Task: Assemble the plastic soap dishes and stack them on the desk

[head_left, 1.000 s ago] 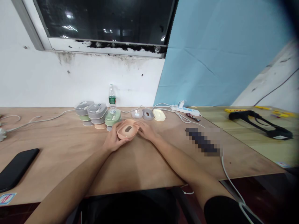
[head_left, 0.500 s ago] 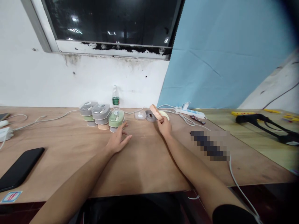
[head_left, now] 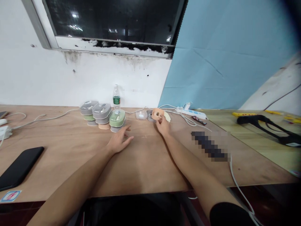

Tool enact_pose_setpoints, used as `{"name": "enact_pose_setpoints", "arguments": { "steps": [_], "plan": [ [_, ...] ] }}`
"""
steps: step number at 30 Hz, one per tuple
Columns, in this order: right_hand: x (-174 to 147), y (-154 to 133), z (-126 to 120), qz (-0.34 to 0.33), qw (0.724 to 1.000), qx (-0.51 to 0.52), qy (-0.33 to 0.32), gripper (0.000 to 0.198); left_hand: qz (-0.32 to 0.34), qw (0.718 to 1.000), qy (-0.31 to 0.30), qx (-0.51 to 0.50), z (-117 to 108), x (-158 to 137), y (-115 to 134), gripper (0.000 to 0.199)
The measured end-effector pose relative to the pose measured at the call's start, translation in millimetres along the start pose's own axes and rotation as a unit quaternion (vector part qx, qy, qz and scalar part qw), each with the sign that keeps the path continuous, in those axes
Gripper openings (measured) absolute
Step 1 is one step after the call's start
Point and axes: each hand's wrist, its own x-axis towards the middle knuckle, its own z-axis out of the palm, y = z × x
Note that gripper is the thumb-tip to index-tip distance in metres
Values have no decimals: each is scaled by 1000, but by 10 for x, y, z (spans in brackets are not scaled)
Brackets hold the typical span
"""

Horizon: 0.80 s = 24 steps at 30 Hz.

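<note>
Since half a second earlier, the peach dish had been turned and lowered: before, it was raised steeply on its edge in the right hand, and now its slotted face was better seen. The left hand had almost not moved.

The peach dish was at the far part of the surface, between the gray dish and the cream dish, and from this view it covered a part of both. Whether it touched the surface, I could not tell. The grip of the right hand was closed on its near edge. The grip of the left hand was released, with the fingers spread and nothing in them, near the green box, which stood upon a gray box. The clear dish lay just beside the gray dish, on its left.

By its look, the peach dish was probably of thin plastic, light and rather stiff, with perhaps a little bending in the wall. It seemed somewhat slippery, but not fragile. In my judgement, the rim was the best place for taking hold, with a gentle pinch across the wall.
</note>
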Motion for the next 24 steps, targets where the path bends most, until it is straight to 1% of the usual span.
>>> {"name": "enact_pose_setpoints", "arguments": {
  "steps": [3, 5, 11, 20, 24],
  "plan": [
    [54, 59, 43, -14, 1000, -8, -20, 40, -2, 1000, -11, 2, -1, 1, 4, 57],
    [76, 63, 76, -23, 999, -15, -31, 40, -2, 1000, -15, 4, -2, 1, 9, 56],
    [52, 46, 107, -67, 997, -13, -38, 54, -8, 1000, -24, 8, -1, -4, 8, 55],
    [33, 57, 101, -73, 996, 6, -44, 61, -10, 1000, -17, 4, -1, -2, 3, 58],
    [30, 42, 94, -57, 997, 4, -44, 62, -15, 1000, -20, 0, -4, 1, -5, 58]
  ]
}}
